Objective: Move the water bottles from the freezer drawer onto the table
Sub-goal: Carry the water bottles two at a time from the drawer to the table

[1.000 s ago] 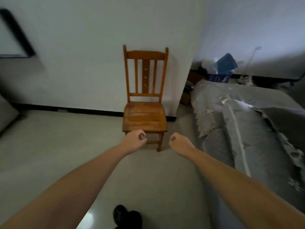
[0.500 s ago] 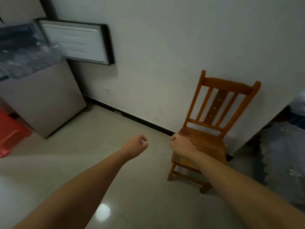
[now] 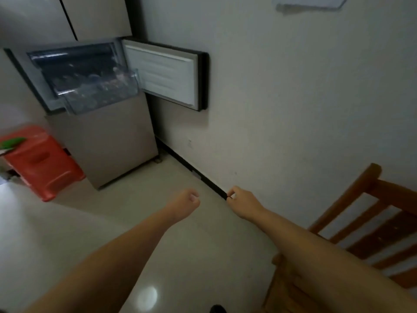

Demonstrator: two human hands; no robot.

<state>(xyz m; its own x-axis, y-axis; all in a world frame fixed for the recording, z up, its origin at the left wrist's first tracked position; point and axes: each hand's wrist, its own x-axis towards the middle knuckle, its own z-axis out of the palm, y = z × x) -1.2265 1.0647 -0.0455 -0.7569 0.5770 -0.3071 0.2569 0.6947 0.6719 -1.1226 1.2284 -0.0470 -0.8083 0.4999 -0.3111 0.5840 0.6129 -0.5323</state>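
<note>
The pale wall fills the right and upper part of the head view, with a black skirting strip along its foot, and the glossy light floor spreads below it. At upper left stands the beige fridge, its freezer door swung wide against the wall. Out of the dark compartment juts the clear freezer drawer, pulled forward and tilted a little; its contents are too blurred to tell bottles from anything else. A wooden chair sits at lower right, partly behind the right forearm. A red plastic stool stands just left of the fridge. Both bare arms reach forward over the floor. The left hand has its fingers curled into a loose fist, holding nothing. The right hand is likewise curled, fingers tucked in, nothing in them.
</note>
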